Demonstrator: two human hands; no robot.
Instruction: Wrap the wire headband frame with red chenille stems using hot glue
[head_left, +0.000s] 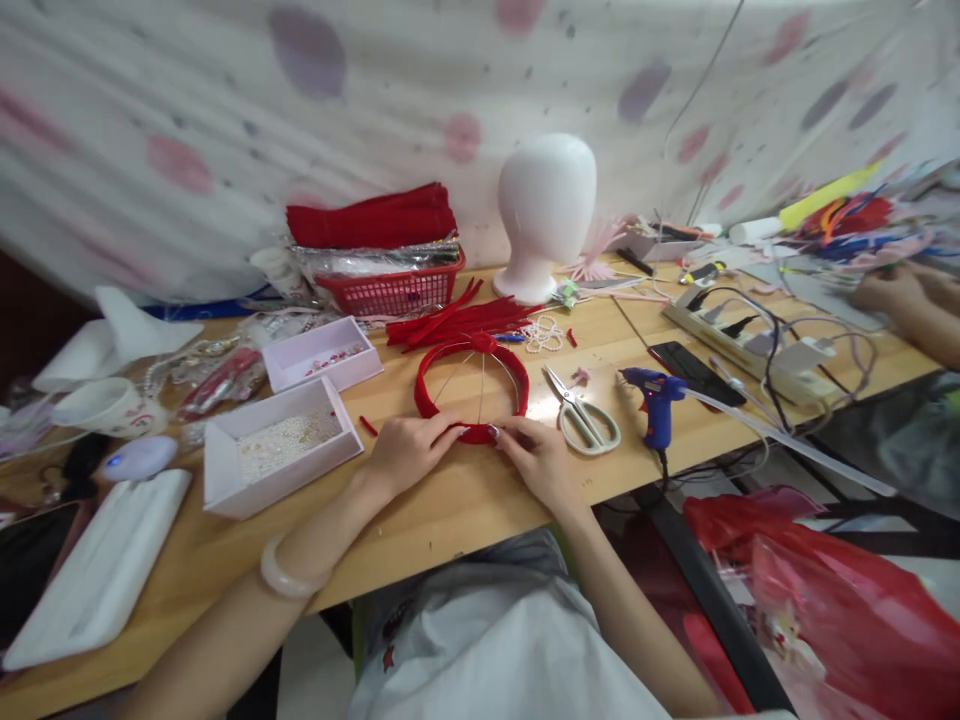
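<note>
A red fabric-covered ring (423, 378) with thin wires running across its middle and a red knot at its far side lies on the wooden table. My left hand (415, 452) pinches its near edge from the left. From the right, my right hand (534, 455) pinches the same edge, thumb close to the other hand's fingertips. Just beyond the ring is a pile of red fuzzy strips (465, 318). White-handled scissors (589, 425) lie open to the right, beside a blue glue gun (656, 405) holding a long glue stick.
Two pale boxes, one with pearl beads (225, 478) and one with small gems (367, 335), stand left. A red basket (397, 290) and a white foam head (546, 200) are behind. A power strip (750, 345) and phone (694, 375) lie right; another person's hands (896, 290) are at far right.
</note>
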